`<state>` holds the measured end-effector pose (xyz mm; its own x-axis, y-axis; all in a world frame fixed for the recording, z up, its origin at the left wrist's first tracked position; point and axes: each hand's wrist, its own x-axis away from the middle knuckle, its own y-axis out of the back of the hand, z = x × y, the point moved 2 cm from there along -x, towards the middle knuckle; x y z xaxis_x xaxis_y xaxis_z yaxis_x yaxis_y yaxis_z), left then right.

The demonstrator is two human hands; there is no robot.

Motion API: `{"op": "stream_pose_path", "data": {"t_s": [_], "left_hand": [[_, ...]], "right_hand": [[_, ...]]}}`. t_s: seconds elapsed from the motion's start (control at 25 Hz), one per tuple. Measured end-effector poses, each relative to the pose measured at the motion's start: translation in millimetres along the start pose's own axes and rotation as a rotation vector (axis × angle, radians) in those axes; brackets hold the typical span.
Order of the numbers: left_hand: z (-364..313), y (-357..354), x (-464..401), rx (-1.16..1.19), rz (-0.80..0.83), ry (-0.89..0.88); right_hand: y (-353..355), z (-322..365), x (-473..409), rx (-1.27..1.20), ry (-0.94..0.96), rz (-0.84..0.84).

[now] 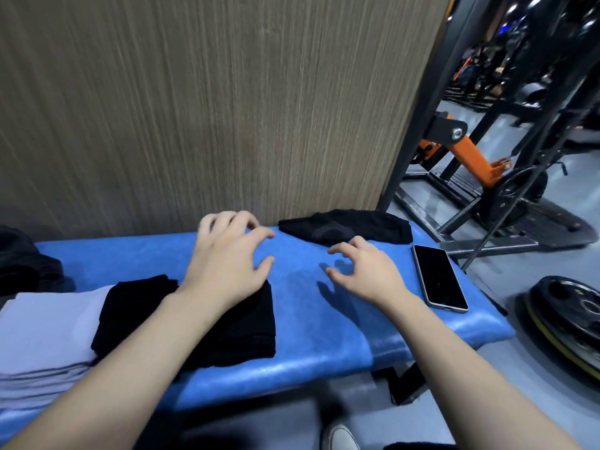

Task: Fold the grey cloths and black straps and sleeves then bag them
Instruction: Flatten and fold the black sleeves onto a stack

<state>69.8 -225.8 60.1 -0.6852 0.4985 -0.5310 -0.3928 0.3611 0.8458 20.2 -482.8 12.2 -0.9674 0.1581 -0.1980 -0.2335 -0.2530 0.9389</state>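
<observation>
A stack of folded grey cloths point(42, 332) lies at the left end of the blue bench point(308, 339). Folded black fabric point(136, 306) rests beside and partly on that stack, under my left forearm. An unfolded black sleeve point(347, 227) lies at the bench's far edge by the wall. My left hand point(227, 258) hovers over the bench with fingers spread, holding nothing. My right hand point(363, 271) hovers just in front of the black sleeve, fingers curled and apart, empty.
A dark phone point(440, 277) lies on the bench's right end. More black items point(22, 258) sit at the far left. A wood-grain wall point(211, 108) backs the bench. Gym machinery point(487, 164) and a weight plate point(565, 323) stand on the floor at right.
</observation>
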Motion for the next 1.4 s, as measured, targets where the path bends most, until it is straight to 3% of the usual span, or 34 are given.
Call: {"op": "stream_pose_path", "data": {"t_s": [0.16, 0.4, 0.56, 0.68, 0.92, 1.0, 1.12, 1.2, 1.4], "left_hand": [[-25, -42, -54, -0.005, 0.181, -0.074], [-34, -105, -98, -0.079, 0.404, -0.105], [-24, -131, -111, -0.14, 0.486, -0.108], [-19, -138, -113, -0.098, 0.493, -0.081], [-29, -123, -104, -0.047, 0.323, -0.068], [-38, -112, -99, 0.042, 0.345, 0.006], [-52, -94, -92, 0.493, 0.468, 0.18], [-58, -86, -88, 0.687, 0.525, 0.207], [-70, -61, -72, 0.708, 0.39, 0.073]], "right_hand": [[2, -36, -26, 0.204, -0.01, -0.111], [-16, -66, -70, 0.277, -0.074, -0.01], [-29, -64, -89, 0.29, -0.056, -0.065], [-33, -58, -93, 0.293, 0.027, -0.122], [-2, -36, -76, 0.03, 0.118, -0.371], [14, -22, -62, -0.005, 0.137, -0.393], [33, -5, -41, -0.072, 0.112, -0.367], [42, 3, -28, -0.099, 0.099, -0.327], [59, 4, 17, 0.003, 0.169, -0.261]]}}
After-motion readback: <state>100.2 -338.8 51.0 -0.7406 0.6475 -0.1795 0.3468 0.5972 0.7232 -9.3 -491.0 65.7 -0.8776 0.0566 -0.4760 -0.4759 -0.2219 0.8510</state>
